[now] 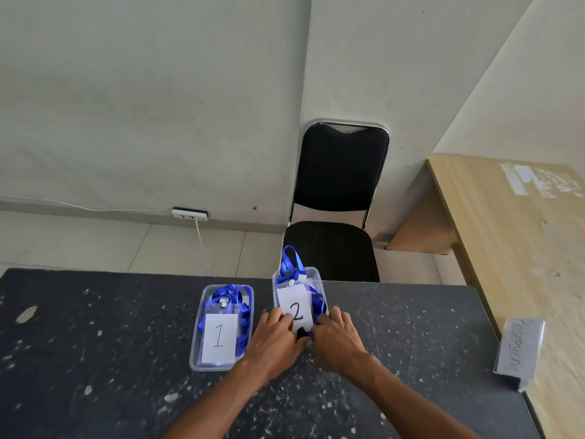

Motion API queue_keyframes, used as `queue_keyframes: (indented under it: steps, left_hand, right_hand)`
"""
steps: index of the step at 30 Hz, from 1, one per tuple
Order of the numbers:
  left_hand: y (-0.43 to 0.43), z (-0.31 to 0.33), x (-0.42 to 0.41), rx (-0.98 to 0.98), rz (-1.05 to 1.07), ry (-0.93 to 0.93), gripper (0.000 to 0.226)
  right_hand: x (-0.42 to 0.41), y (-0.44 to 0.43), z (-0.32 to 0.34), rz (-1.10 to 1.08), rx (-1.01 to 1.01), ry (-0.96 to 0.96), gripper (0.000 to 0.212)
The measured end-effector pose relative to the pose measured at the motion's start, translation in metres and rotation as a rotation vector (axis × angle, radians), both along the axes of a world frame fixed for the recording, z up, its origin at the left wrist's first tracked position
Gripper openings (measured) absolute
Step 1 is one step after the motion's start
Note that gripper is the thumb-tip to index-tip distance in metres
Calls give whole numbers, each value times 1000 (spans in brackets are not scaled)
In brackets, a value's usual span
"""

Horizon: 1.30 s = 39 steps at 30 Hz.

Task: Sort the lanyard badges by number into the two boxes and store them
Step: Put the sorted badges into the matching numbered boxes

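Blue lanyard loop (289,258) stands above the far rim of the right box (319,282), where the badge marked 2 (296,304) lies on top; the badge marked 1 (219,337) lies in the left box (195,343) beside it on the bench (95,343). Storing it well likely means pressing the card flat, then tucking the loop below the rim. The left hand (273,335) and right hand (337,335) meet palm-down at the box's near end, fingers (286,318) curled onto the badge's lower edge.
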<state>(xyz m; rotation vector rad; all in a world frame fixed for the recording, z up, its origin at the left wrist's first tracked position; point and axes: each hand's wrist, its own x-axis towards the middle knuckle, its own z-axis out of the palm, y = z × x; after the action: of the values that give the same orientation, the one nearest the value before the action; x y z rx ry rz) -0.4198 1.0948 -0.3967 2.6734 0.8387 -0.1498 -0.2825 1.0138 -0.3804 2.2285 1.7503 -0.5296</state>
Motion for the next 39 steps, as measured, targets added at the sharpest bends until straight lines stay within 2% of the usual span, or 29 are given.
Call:
queue_keyframes:
  steps: [3,6,7,9,11,13,16,19,23,28,34,36,39]
  left_hand:
    - [14,8,3,28,91,-112,64]
    - [39,11,12,109,211,-181,31]
    - [46,12,15,105,249,-173,32]
    - [55,12,20,61,302,-134,46]
    - [58,12,23,-14,325,-163,50]
    - [56,9,25,-81,329,-208,46]
    - [55,2,28,-69,297,-160,40]
    - [57,-2,26,-52,279,-118,40]
    - [58,-6,25,11,252,-100,44]
    - [63,-4,35,109,232,-95,45]
    - [68,-6,43,131,193,-121,53]
    - [70,-8,46,128,104,-126,48]
    - [72,-9,47,130,12,-130,42]
  right_hand:
    - [8,2,6,-120,202,102,28]
    - [15,17,11,-203,334,155,30]
    - [17,25,11,-195,359,143,36]
    - [20,45,14,-151,371,138,62]
    - [23,67,21,-91,313,112,86]
    - [24,85,25,34,256,32,91]
    - [25,100,17,184,170,-108,75]
    - [28,98,11,140,202,-132,53]
    - [35,78,2,33,220,-48,36]
    - [39,61,-8,-53,181,27,32]
    - [35,58,-5,-150,68,180,45]
    - [34,54,-4,-143,131,210,42]
    - [36,48,-4,-104,368,143,32]
